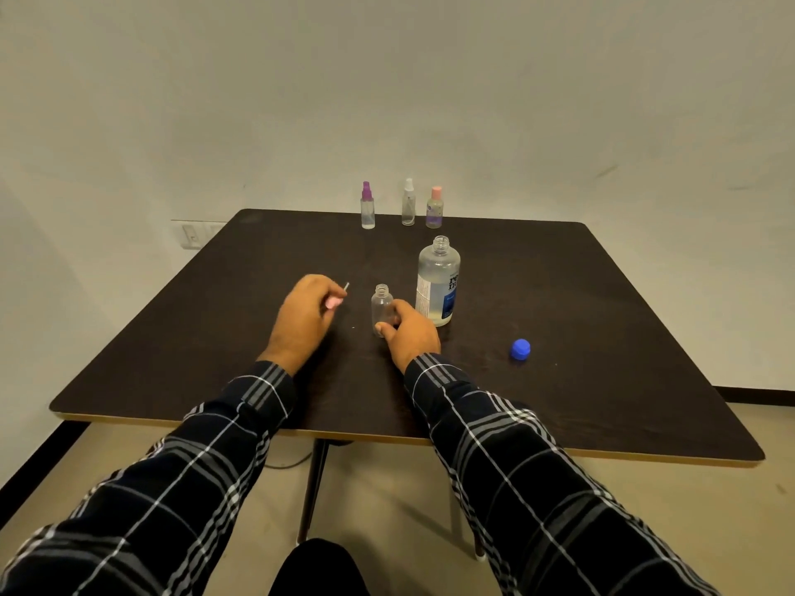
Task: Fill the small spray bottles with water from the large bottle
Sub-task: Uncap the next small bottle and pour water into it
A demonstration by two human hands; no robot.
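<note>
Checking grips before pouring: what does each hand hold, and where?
The left hand pinches the pink spray cap by its head; the right hand grips the small bottle around its lower body.

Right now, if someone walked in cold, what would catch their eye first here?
The two hands mid-table: the right hand grips a small uncapped bottle while the left hand holds a pink spray top. Just right of them stands the large bottle, open, its blue cap lying further right. A row of three capped bottles lines the far edge.

dark table (602, 303) | three capped small bottles (408, 204) | open small bottle (381, 305) | large bottle (436, 286) | blue cap (520, 349)
</note>
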